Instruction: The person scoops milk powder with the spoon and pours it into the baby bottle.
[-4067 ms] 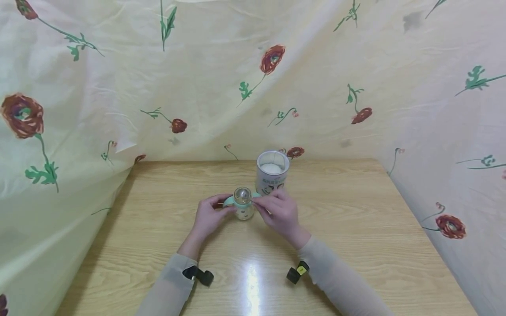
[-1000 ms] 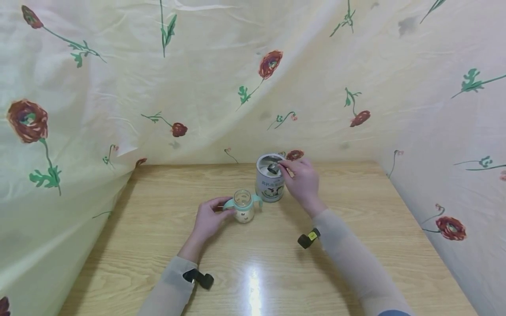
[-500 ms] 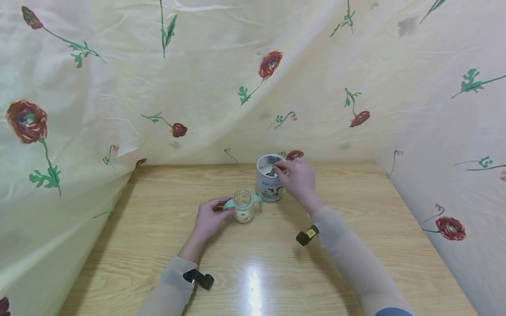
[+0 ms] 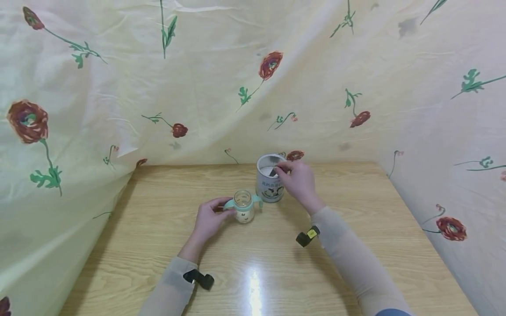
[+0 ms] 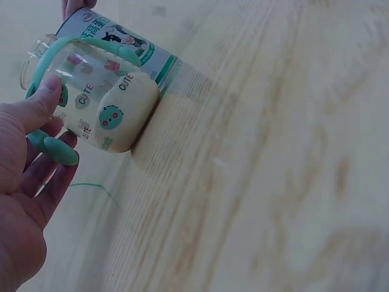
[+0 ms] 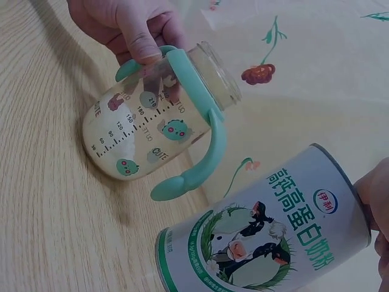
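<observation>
A clear baby bottle with mint-green handles and a scale printed on its side stands uncapped on the table. Pale powder lies in its bottom, as the left wrist view shows. My left hand grips the bottle's left handle, thumb against the side. Just behind and to the right is an open milk powder can with a cow picture. At its rim my right hand pinches the handle of a spoon, whose bowl is down inside the can, largely hidden. In the right wrist view only a bit of the right hand shows.
The wooden table reaches back to a cream curtain with printed red flowers, which also hangs along both sides. Each wrist wears a strapped black camera, the left camera and the right camera.
Some seconds ago my right hand held the spoon over the bottle's mouth; then it moved to the can. In the last second the spoon dipped lower into the can. The left hand stays put.
</observation>
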Demonstrator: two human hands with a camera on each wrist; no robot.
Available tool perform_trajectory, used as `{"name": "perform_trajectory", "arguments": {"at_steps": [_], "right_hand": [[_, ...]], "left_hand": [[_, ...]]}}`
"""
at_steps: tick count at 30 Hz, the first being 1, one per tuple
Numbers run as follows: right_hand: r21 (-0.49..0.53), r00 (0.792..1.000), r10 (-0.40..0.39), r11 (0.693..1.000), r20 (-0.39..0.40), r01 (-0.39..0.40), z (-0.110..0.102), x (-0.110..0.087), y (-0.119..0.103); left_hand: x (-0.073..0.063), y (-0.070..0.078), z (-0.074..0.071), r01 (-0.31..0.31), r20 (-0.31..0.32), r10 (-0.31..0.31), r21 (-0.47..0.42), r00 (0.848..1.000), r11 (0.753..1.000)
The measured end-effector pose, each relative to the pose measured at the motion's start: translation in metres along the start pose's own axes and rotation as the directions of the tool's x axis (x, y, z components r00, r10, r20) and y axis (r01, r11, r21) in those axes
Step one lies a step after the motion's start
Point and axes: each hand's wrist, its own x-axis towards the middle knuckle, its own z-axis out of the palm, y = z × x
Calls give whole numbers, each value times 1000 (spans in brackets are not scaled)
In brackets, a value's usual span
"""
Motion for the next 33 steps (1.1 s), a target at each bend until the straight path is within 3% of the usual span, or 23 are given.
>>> {"name": "perform_trajectory", "arguments": {"at_steps": [11,16,23,30,33], "right_hand": [[99,998,60,993,0,-60,2,0,2],[189,993,119,975,-21,-113,3,-2,1],[371,957,280,898,-72,-234,5,-4,3],[477,907,395,832,-147,-285,5,-3,11],[537,875,466,775,-129,-334,5,-3,15]], "left_hand": [[0,-2,-1,-3,7,3,13,1000,1000],[0,-1,-1,2,10,-2,20,1000,1000],[-1,-1,-1,-3,11,3,14,1000,1000],[0,-2,0,-1,8,1,12,1000,1000],[0,-2,0,5,5,-5,4,1000,1000]]}}
